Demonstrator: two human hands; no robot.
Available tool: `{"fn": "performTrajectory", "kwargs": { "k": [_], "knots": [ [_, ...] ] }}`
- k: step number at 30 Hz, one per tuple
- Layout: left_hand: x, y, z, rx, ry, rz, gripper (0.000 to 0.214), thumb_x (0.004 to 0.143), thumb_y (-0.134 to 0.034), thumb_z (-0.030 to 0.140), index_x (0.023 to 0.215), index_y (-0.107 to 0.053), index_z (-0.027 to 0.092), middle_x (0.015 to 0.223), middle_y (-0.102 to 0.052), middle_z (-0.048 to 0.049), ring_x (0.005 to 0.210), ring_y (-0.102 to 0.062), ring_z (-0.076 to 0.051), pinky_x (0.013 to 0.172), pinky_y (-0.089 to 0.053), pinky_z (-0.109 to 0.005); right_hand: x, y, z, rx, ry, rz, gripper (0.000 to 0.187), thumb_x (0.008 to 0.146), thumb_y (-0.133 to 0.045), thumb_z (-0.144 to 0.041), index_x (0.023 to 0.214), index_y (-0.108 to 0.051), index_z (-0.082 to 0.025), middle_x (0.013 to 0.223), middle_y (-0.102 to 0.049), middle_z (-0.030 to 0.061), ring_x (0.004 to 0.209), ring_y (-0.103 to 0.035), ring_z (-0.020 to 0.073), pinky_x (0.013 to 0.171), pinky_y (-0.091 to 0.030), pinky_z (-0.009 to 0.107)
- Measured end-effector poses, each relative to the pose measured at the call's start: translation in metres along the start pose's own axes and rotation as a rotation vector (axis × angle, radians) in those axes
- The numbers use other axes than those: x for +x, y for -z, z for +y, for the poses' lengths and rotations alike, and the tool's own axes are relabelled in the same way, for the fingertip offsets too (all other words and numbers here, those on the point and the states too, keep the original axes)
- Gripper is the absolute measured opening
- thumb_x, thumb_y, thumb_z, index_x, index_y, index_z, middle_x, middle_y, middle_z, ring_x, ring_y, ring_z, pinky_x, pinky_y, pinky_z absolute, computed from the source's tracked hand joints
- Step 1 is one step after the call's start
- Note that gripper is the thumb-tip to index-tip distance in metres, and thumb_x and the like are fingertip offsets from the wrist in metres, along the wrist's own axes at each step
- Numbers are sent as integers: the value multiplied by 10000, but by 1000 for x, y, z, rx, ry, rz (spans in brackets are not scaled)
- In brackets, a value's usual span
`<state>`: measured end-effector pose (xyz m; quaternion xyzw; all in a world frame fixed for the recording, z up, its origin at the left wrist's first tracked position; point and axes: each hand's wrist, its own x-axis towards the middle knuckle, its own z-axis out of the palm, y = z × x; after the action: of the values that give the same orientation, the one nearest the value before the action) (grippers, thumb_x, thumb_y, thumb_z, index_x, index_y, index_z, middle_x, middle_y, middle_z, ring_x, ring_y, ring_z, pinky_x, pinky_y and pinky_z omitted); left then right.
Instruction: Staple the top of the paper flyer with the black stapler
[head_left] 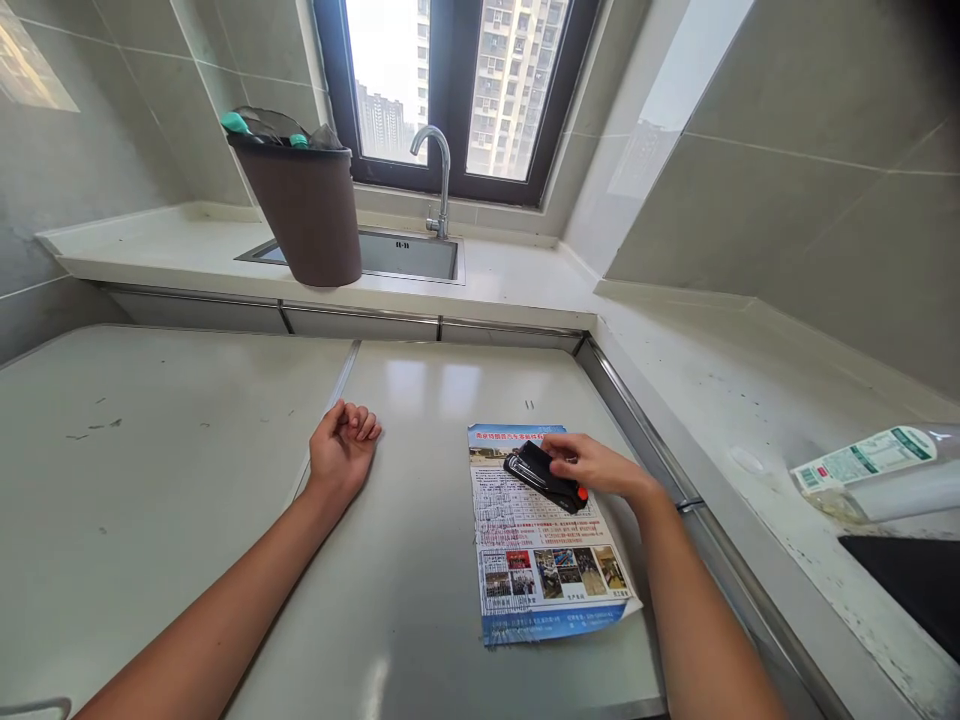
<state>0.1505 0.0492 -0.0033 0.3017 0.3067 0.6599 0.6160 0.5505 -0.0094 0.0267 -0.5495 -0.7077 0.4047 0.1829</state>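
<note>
A black stapler (pixel 546 476) with an orange-red button lies slantwise over a printed leaflet (pixel 540 625). My right hand (pixel 589 462) comes from the right and has its fingers closed on the stapler's rear part. Rows of staples run down the leaflet's left part, and its lower right corner curls up. Further left, my left hand (pixel 346 448) rests on the white tabletop (pixel 420 560) with its fingers curled in loosely and nothing visible in them. It is apart from the leaflet.
Small loose bits, perhaps staples, lie on the table's left half and above the leaflet. Behind, a brown bin (pixel 307 215) stands at a sink (pixel 409 258) with a faucet (pixel 444 180). A labelled bottle (pixel 870 465) lies on the right counter (pixel 675 350).
</note>
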Motion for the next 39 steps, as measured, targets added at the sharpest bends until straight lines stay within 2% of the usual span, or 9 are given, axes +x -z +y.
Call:
{"fn": "performTrajectory", "kwargs": {
  "k": [2, 4, 5, 7, 14, 21, 25, 32, 39],
  "knots": [
    [0, 1, 0, -6, -1, -1, 434, 949, -604, 373, 603, -411, 196, 616, -281, 26, 543, -329, -115, 550, -384, -270, 9, 3, 16, 45, -62, 349, 676, 979, -379, -771, 728, -626, -195, 658, -587, 25, 625, -525, 174, 624, -413, 299],
    [0, 1, 0, -24, 3, -4, 421, 951, -603, 357, 606, -426, 193, 619, -271, 26, 546, -324, -112, 542, -379, -259, 18, 3, 35, 3, -127, 715, 726, 985, -309, -787, 629, -562, -207, 591, -533, 33, 605, -495, 181, 641, -385, 319],
    [0, 1, 0, -34, 4, -6, 414, 951, -605, 349, 608, -434, 192, 619, -270, 26, 547, -323, -113, 539, -377, -256, 22, 3, 43, -34, -157, 826, 716, 973, -337, -789, 604, -544, -211, 576, -528, 38, 610, -496, 187, 654, -375, 328],
    [0, 1, 0, -51, 9, -7, 406, 947, -611, 339, 609, -442, 191, 617, -271, 26, 548, -323, -113, 537, -374, -254, 28, 1, 56, -93, -212, 915, 676, 946, -405, -772, 588, -533, -213, 564, -533, 43, 618, -499, 196, 661, -355, 335],
    [0, 1, 1, -71, 27, -18, 413, 932, -620, 339, 604, -422, 188, 617, -260, 29, 555, -317, -114, 537, -358, -254, 33, -5, 60, -222, -324, 856, 564, 923, -442, -659, 600, -557, -211, 607, -575, 48, 638, -487, 188, 630, -293, 314],
    [0, 0, 1, -40, 20, -34, 420, 938, -609, 347, 607, -404, 191, 622, -264, 25, 551, -311, -116, 522, -348, -255, 34, -6, 58, -253, -341, 840, 549, 916, -440, -654, 601, -546, -216, 613, -566, 40, 645, -459, 183, 620, -268, 311],
    [-2, 0, 1, -31, 12, -56, 487, 951, -606, 359, 585, -331, 192, 601, -235, 27, 538, -308, -116, 513, -348, -259, 35, -7, 61, -272, -349, 834, 556, 922, -451, -657, 599, -556, -217, 612, -567, 39, 638, -450, 180, 613, -260, 314],
    [-6, -2, 5, -79, 94, -42, 588, 943, -609, 333, 570, -178, 187, 566, -137, 34, 493, -221, -109, 463, -262, -272, 36, -8, 63, -301, -349, 826, 557, 941, -469, -646, 600, -561, -215, 617, -586, 44, 638, -441, 179, 608, -236, 318],
    [-8, -2, 7, -61, 103, -58, 600, 950, -603, 334, 576, -155, 193, 563, -127, 35, 473, -224, -107, 445, -257, -278, 35, -8, 61, -328, -364, 799, 562, 950, -478, -643, 603, -579, -212, 645, -616, 58, 635, -448, 181, 601, -237, 322]
  ]
}}
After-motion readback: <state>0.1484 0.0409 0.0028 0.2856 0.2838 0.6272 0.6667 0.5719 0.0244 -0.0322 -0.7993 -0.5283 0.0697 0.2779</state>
